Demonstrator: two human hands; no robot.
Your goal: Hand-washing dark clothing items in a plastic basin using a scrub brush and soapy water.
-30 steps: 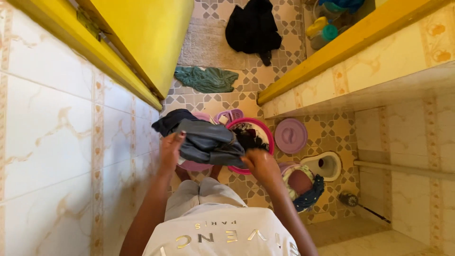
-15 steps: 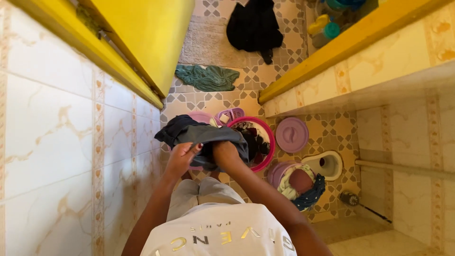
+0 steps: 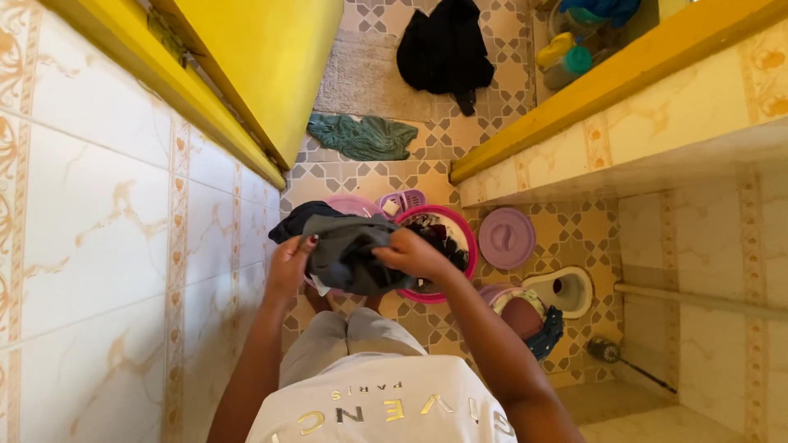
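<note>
I hold a dark grey garment [image 3: 349, 254] bunched between both hands above the tiled floor. My left hand [image 3: 289, 267] grips its left side and my right hand [image 3: 413, 253] grips its right side. A darker piece of cloth [image 3: 294, 220] hangs out behind the left hand. Just beyond the garment stands a pink basin [image 3: 465, 234] holding dark laundry, and part of a second pink basin [image 3: 355, 204] shows above the garment.
A lilac round lid [image 3: 506, 238] lies right of the basins, a small lilac basket [image 3: 402, 199] behind them. A bucket with cloth [image 3: 525, 316] and a squat toilet pan [image 3: 566, 289] are at right. A green cloth [image 3: 361, 136] and black garment [image 3: 443, 49] lie on the far floor. Yellow door [image 3: 263, 57] at left.
My hands have come closer together, gathering the spread grey garment into a tighter bunch. The right hand moved left over it.
</note>
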